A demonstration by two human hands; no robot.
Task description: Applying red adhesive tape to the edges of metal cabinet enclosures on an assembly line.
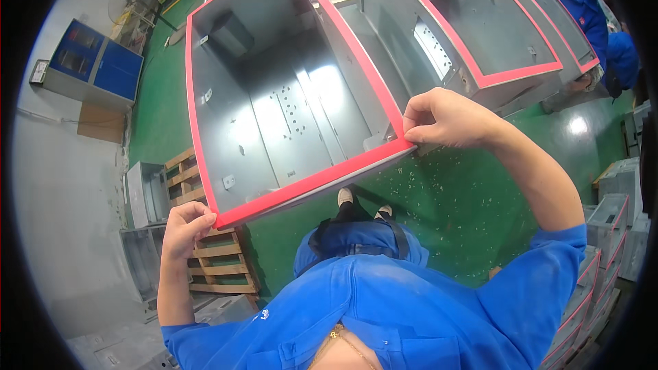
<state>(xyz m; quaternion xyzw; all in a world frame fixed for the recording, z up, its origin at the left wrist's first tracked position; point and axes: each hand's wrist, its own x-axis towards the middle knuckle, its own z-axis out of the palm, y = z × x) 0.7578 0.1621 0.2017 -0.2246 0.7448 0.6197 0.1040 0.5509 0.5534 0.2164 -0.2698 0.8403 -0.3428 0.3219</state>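
Cabinet: a large grey metal enclosure point(288, 109), open face toward the wearer, standing over a green floor point(445, 199).
Red strip: a red seal point(315, 181) runs around the rim.
Left hand point(185, 229): fingers curled tight on the near-left corner of the red strip.
Right hand point(439, 120): fingertips pinching the strip at the near-right corner.
Risk: the strip could likely buckle or lift off the edge if pressed unevenly (the sheet-metal edge may also nick fingers).
Signs: small white tags point(229, 181) inside the cabinet; a blue locker point(96, 62) stands far left.
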